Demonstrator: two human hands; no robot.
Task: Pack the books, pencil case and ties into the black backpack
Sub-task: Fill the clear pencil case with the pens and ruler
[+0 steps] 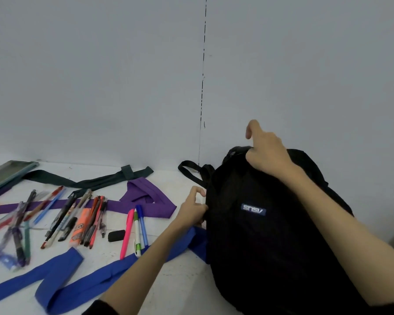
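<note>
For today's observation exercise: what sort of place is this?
Probably a study desk or classroom table against a plain wall: loose pens, cloth ties and a black backpack lie on the white tabletop.

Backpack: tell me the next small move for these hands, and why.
Probably draw the zipper open. The right hand grips the top of the black backpack, the left hand pinches its side, it looks closed, and the ties lie outside.
</note>
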